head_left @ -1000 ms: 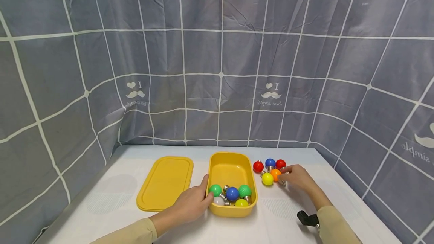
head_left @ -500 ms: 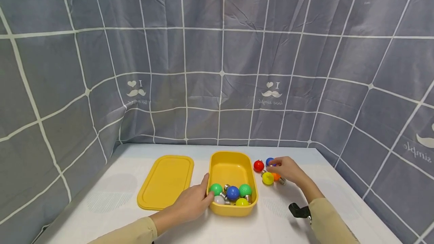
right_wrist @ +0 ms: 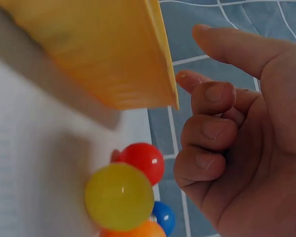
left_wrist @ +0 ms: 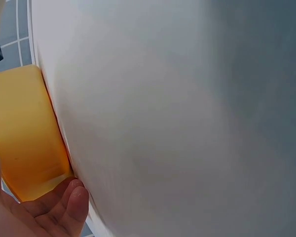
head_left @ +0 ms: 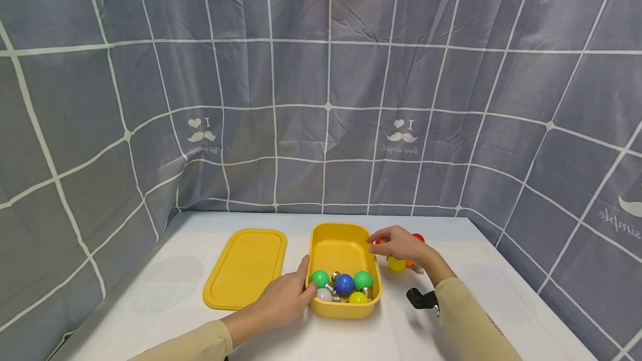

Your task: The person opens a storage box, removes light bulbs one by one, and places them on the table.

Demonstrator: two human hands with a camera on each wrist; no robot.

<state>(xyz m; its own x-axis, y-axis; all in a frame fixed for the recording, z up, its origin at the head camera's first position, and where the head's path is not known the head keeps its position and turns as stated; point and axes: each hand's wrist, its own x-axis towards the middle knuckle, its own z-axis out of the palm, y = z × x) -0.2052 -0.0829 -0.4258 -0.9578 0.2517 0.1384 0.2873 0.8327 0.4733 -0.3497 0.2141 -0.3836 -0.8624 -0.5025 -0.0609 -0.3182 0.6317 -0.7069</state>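
A yellow plastic box holds several round light bulbs in its near half: green, blue, white and yellow. My left hand grips its left wall, thumb over the rim and fingers along the outside. My right hand hovers by the box's right rim, above more bulbs on the table. The right wrist view shows its thumb and index finger apart, other fingers curled, nothing between them. Below lie a red bulb, a yellow bulb, an orange bulb and a blue bulb.
A yellow lid lies flat to the left of the box. Another red bulb shows behind the right hand. A black device hangs at the right wrist. A grey gridded curtain stands around the white table.
My right hand has moved left across the loose bulbs, from the orange one toward the box's right rim. My left hand and the box have stayed in place.
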